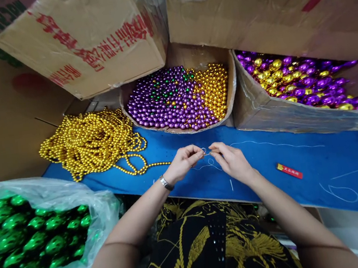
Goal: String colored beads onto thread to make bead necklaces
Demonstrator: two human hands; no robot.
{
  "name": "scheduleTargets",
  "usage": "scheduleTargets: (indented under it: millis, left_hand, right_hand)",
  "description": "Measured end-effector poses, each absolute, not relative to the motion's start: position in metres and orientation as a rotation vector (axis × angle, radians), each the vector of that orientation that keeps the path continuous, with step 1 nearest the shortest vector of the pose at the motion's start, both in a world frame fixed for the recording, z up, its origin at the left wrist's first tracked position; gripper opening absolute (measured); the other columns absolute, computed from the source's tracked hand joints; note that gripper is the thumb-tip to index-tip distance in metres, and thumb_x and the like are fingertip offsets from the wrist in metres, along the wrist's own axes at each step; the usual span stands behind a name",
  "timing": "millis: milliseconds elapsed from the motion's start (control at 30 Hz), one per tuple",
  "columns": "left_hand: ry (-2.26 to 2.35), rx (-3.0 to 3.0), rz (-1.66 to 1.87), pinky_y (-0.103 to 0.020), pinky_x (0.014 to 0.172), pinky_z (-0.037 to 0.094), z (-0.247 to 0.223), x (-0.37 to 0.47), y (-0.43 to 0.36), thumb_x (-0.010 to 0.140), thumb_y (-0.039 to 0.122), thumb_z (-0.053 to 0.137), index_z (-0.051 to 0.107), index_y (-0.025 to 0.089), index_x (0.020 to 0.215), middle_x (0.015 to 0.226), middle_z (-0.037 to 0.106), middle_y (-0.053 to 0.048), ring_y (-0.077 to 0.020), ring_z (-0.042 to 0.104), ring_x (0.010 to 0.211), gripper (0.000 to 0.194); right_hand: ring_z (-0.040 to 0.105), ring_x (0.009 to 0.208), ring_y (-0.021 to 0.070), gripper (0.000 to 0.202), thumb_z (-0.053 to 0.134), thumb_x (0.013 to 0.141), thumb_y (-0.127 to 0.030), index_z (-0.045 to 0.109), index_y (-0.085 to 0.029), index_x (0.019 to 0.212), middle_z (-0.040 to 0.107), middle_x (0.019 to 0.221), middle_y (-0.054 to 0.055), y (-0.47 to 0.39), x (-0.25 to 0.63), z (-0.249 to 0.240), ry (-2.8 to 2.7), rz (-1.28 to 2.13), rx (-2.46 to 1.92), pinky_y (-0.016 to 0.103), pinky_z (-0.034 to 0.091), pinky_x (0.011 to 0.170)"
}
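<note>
My left hand (pixel 184 162), with a watch on its wrist, pinches a thin white thread at the middle of the blue table. Close beside it, my right hand (pixel 231 161) pinches the same thread, and a small loop shows between the fingertips. The thread's loose end (pixel 276 143) trails off to the right across the tabletop. A heap of gold bead strands (pixel 91 142) lies to the left, and one strand runs from it up to my left wrist, where it passes out of sight. Whether a bead sits between my fingers is too small to tell.
A box of purple, gold and green beads (pixel 174 103) stands behind my hands. Right of it is a box of larger purple and gold beads (pixel 305 83). Green beads fill a plastic bag (pixel 105 211) at left. A red lighter (pixel 290 170) and thread scraps (pixel 344 195) lie right.
</note>
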State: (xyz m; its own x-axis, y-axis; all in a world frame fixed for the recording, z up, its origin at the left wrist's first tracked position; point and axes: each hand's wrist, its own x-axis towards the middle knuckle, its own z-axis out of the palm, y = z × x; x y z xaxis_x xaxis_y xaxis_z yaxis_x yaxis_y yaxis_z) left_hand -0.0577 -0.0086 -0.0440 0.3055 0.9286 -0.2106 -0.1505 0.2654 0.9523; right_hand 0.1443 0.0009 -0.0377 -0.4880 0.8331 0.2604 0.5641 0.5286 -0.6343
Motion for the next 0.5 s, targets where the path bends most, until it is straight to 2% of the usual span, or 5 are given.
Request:
scheduleTargets:
  millis: [133,333,500]
  left_hand:
    - [0.994,1.079,0.848,-0.021,0.054,0.031,-0.047,-0.061,-0.008,0.076,0.049,0.074,0.064,0.012,0.081,0.074,0.059,-0.002,-0.0069,0.043,0.058,0.039]
    - [0.910,1.005,0.721,-0.021,0.052,0.028,-0.052,-0.060,-0.011,0.073,0.048,0.076,0.061,0.011,0.074,0.070,0.058,-0.002,-0.0064,0.042,0.056,0.039]
    - [0.945,0.947,0.863,-0.021,0.050,0.026,-0.050,-0.051,-0.016,0.073,0.046,0.077,0.060,0.012,0.077,0.071,0.057,0.000,-0.0054,0.039,0.054,0.038]
  right_hand:
    - [0.069,0.093,0.0181,0.024,0.042,0.100,-0.028,0.060,-0.021,0.114,0.072,0.104,0.008,0.008,0.145,-0.040,-2.313,0.528,-1.048,0.032,0.055,0.085]
    - [0.069,0.093,0.0159,0.024,0.044,0.100,-0.026,0.062,-0.021,0.114,0.073,0.101,0.006,0.013,0.139,-0.043,-2.329,0.526,-0.912,0.030,0.056,0.085]
    - [0.065,0.102,0.0183,0.028,0.046,0.099,-0.024,0.064,-0.020,0.119,0.069,0.108,0.009,0.004,0.135,-0.042,-2.225,0.313,-1.003,0.034,0.054,0.091]
